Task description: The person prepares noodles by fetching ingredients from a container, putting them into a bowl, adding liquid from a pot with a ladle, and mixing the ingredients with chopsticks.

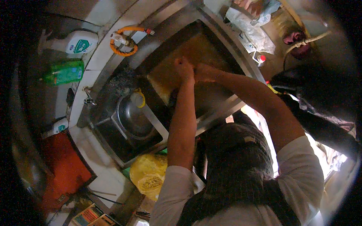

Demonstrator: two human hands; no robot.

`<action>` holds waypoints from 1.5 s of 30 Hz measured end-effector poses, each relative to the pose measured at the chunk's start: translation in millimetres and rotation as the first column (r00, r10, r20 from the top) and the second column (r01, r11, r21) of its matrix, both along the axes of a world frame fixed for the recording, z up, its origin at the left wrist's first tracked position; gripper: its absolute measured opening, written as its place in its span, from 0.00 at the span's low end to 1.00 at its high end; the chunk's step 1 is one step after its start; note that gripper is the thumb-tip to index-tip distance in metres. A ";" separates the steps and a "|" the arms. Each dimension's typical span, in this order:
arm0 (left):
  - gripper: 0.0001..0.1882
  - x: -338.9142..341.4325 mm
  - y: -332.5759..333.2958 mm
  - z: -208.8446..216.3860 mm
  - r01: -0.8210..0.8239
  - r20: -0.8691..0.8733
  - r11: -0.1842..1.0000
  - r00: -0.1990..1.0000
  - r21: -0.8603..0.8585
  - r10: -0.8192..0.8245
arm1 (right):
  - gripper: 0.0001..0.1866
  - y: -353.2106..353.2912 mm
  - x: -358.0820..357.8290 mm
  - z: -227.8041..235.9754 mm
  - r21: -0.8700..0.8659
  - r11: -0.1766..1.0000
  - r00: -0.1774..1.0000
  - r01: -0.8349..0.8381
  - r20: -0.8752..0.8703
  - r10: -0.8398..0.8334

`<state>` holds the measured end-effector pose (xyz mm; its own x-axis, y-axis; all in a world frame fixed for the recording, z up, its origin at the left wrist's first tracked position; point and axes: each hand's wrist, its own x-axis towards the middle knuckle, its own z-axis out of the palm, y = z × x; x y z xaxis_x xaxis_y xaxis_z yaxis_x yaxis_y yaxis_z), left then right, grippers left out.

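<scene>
Over the right basin (230, 60) of a metal sink, my two hands meet, both closed. My left hand (184, 70) is curled into a fist, and my right hand (203, 72) presses against its side. Whatever they hold between them, if anything, is hidden. Brownish, murky water (207, 47) appears to fill the basin below them. A dark thing (173, 98) beside my left forearm is too dim to name.
The left basin (149, 145) holds a round metal pan (132, 113). A yellow-rimmed item (140, 98) sits on the divider. Along the left ledge are an orange hose (124, 52), a tap (89, 98), a green bottle (68, 72) and a white bottle (81, 42). A yellow bag (149, 175) lies nearer me.
</scene>
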<state>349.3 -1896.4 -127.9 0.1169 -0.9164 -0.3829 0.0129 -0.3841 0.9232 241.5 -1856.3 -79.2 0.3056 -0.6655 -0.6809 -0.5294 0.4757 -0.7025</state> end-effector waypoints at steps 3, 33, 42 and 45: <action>0.16 -10.9 2.2 20.2 -0.113 -0.034 0.993 0.993 0.040 0.114 | 0.08 0.9 0.1 0.0 -0.058 0.998 0.994 0.026 -0.105 -0.032; 0.17 -32.3 32.1 24.3 0.190 0.070 0.944 0.974 0.271 -0.216 | 0.11 95.0 -1.6 36.4 -0.514 0.857 0.792 -0.036 -0.538 -0.289; 0.18 -19.4 57.0 52.2 0.368 0.138 0.924 0.914 0.106 -0.381 | 0.29 106.7 -4.2 60.5 -0.373 0.884 0.742 0.281 -0.500 -0.447; 0.18 -26.8 94.2 93.3 0.510 0.251 0.860 0.835 -0.020 -0.489 | 0.34 103.5 -9.3 -22.0 -0.549 0.782 0.649 0.295 -0.486 -0.586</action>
<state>322.5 -1802.3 -34.6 -0.2904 -0.9007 -0.3232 -0.3756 -0.2033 0.9042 232.2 -1752.8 -101.3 -0.4755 -0.8444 -0.2467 -0.6957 0.5326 -0.4821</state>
